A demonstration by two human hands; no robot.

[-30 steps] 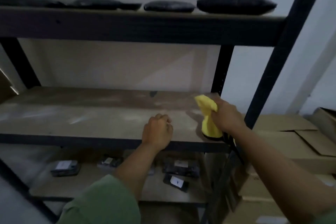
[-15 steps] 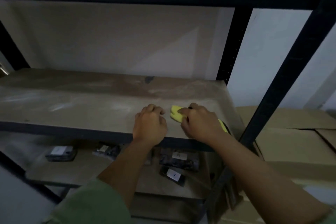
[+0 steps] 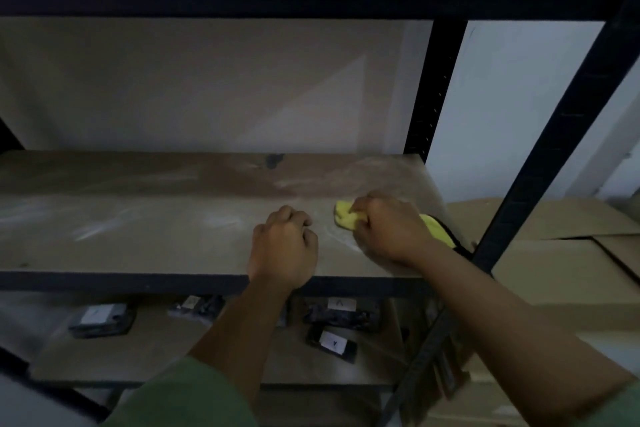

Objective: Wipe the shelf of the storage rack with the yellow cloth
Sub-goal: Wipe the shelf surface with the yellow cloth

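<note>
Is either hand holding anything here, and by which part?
The right hand grips the yellow cloth around its bunched middle, both ends sticking out. The left hand is a closed fist on the shelf, holding nothing visible.

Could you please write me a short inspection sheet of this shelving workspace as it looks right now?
Surface: wooden shelf, dusty with pale streaks; a dark spot near the back edge.
Job's things: yellow cloth pressed on the shelf near its right end.
Clutter: dark labelled packets on the lower shelf.
Grippers: right hand closed on the cloth; left hand in a loose fist, resting on the shelf beside it, holding nothing visible.
Cables: nothing seen.
Surroundings: black rack uprights, pale wall behind, cardboard boxes to the right.
</note>
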